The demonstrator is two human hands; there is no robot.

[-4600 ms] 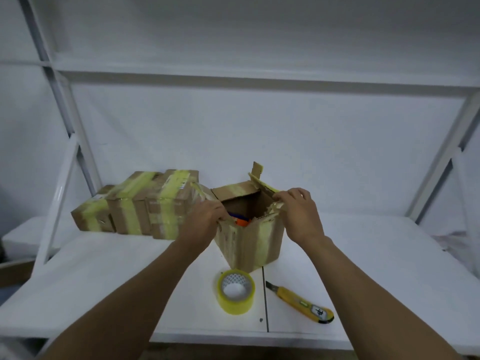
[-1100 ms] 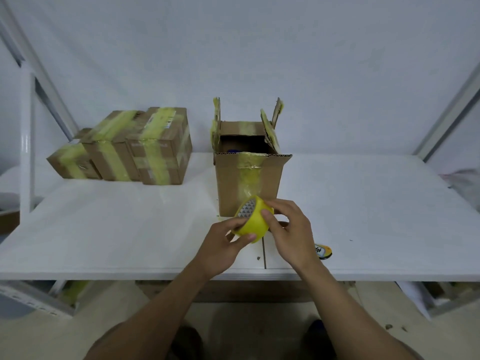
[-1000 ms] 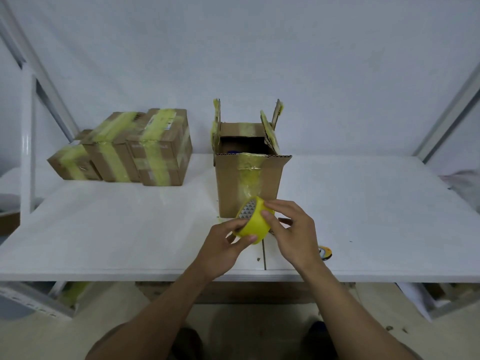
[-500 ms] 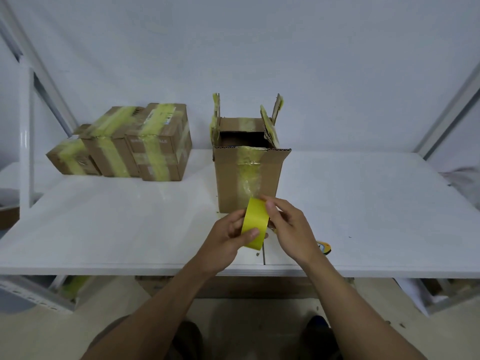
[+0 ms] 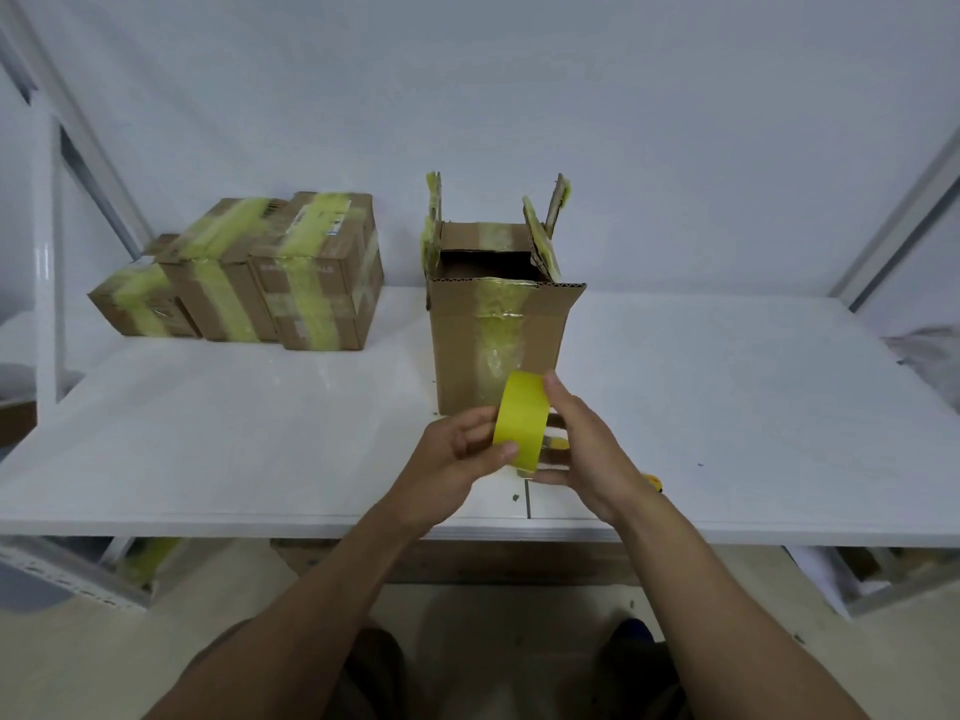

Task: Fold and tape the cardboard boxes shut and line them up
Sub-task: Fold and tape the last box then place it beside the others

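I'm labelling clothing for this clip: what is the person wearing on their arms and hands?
Nothing shows on them. The left hand and right hand are bare, with no gloves, rings or watch in view, and both forearms are uncovered to the bottom edge of the picture; no sleeve appears.

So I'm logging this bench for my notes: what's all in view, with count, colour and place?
open box: 1, brown with yellow tape, table centre, flaps up
taped boxes: 3, brown with yellow tape, side by side at back left
tape roll: 1, yellow, held above the table's front edge
knife: 1, yellow, only its tip shows behind the right wrist
table: 1, white
left hand: holds the roll
right hand: on the roll
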